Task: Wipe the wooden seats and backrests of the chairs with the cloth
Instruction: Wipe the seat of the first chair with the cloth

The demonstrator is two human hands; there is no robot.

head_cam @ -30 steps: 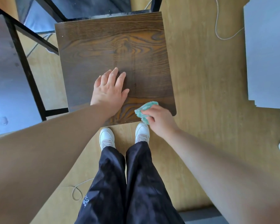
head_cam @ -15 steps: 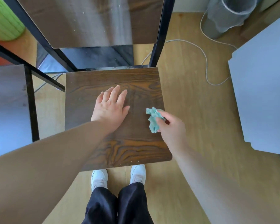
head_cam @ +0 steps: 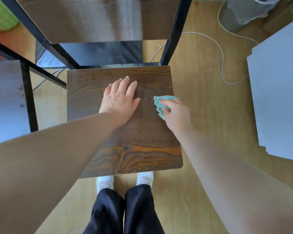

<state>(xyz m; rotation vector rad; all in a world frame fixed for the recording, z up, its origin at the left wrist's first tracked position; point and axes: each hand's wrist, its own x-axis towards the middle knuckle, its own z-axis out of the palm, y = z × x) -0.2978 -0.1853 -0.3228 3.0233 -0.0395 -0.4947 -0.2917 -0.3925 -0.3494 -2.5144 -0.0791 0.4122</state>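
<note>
Ref. landmark = seat [head_cam: 142, 142], dark wood grain, viewed from above; person stands at its near edge.

R hand [head_cam: 176, 114]: fingers curled round the cloth [head_cam: 161, 103], thumb + fingers pinching it. Cloth = small teal wad, bunched, poking out of the grip toward seat centre. Position: on the seat at its right edge, approx. mid-depth. Looks to be touching the wood; pressure can't be read.

L hand [head_cam: 119, 100]: flat, palm down, fingers straight + close together, on seat centre, a little toward the back edge. Holds nothing. Judged: brace only.

Key relation: from the cloth, most of the seat lies to the left, across the width. L hand sits just beside the cloth on that side, w/ a strip of bare wood between, so it blocks a straight cross-stroke. Free run for the cloth = along the right edge, toward the back edge or the near edge.

Pale specks show on the near-edge strip and at the back edge; judged: those bands need passes.

Backrest [head_cam: 95, 19]: beyond the seat's back edge, panel betw. two black posts, pale specks on its face. Well apart from the cloth. R hand carries the cloth and is on the right-post side, so judged the one to reach it.

Judgement: seat wipe in progress, right side; backrest not yet done.
</note>
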